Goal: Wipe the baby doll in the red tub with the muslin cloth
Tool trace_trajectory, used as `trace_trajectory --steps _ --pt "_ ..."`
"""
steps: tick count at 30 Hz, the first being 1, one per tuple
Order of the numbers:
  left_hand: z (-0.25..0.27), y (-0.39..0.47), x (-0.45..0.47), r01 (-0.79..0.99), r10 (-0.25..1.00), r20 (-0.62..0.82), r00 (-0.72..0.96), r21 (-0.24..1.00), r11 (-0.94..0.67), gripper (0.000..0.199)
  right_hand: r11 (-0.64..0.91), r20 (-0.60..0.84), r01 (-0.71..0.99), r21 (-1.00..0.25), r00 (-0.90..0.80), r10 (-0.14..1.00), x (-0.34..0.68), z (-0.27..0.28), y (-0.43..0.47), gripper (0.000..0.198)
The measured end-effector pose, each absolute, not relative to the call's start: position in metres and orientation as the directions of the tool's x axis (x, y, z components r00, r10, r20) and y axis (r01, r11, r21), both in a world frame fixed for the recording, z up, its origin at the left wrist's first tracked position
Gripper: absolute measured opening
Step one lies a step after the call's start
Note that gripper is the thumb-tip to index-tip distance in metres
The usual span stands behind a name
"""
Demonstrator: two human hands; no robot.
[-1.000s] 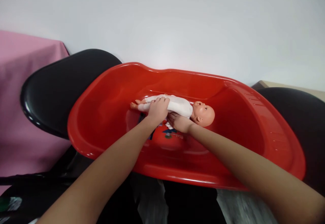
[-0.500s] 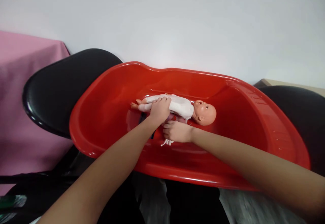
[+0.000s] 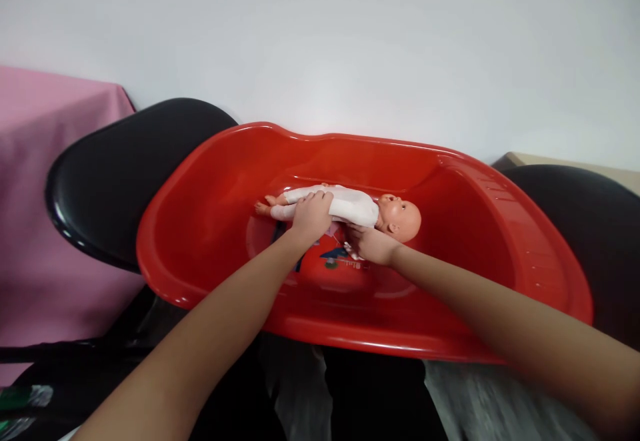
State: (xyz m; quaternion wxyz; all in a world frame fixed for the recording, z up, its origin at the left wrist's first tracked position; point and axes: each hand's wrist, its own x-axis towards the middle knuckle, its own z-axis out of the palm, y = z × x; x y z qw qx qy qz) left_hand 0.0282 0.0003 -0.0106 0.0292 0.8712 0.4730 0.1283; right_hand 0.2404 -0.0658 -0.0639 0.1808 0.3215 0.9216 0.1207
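A baby doll point(image 3: 353, 205) in a white suit lies inside a red baby bathtub point(image 3: 200, 254), its bare head to the right and bare feet to the left. My left hand point(image 3: 313, 215) is closed over the near side of the doll, around the hip, its fingertips on the white cloth. My right hand point(image 3: 376, 244) is beside the doll's near shoulder with fingers curled. A small white fringed piece point(image 3: 353, 251) hangs out below those fingers. What it belongs to is hidden by the hand.
The tub's floor bears a coloured printed picture point(image 3: 333, 254). A black chair point(image 3: 145, 174) stands left of the tub, another black seat point(image 3: 565, 221) at its right. Pink cloth point(image 3: 55, 161) drapes at far left. A white wall point(image 3: 320, 41) rises behind.
My right hand has moved up and right, towards the doll's shoulder, and the white fringed piece has moved with it. More of the tub's print shows. My left hand stays on the doll.
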Motion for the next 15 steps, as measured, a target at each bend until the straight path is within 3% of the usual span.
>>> trace_trajectory --steps 4,11,15 --pt "-0.008 -0.002 0.027 0.815 0.83 0.171 0.531 0.167 -0.555 0.027 0.779 -0.33 0.528 0.338 -0.709 0.623 0.284 -0.059 -0.09 0.014" --pt "-0.011 -0.002 0.026 0.815 0.829 0.165 0.535 0.158 -0.558 0.027 0.857 -0.126 0.357 0.373 -0.895 0.427 0.276 -0.037 -0.098 0.025" --pt "-0.012 -0.001 0.025 0.812 0.828 0.15 0.541 0.164 -0.56 0.028 0.826 -0.136 0.486 0.285 -0.833 0.537 0.289 -0.032 -0.09 0.029"
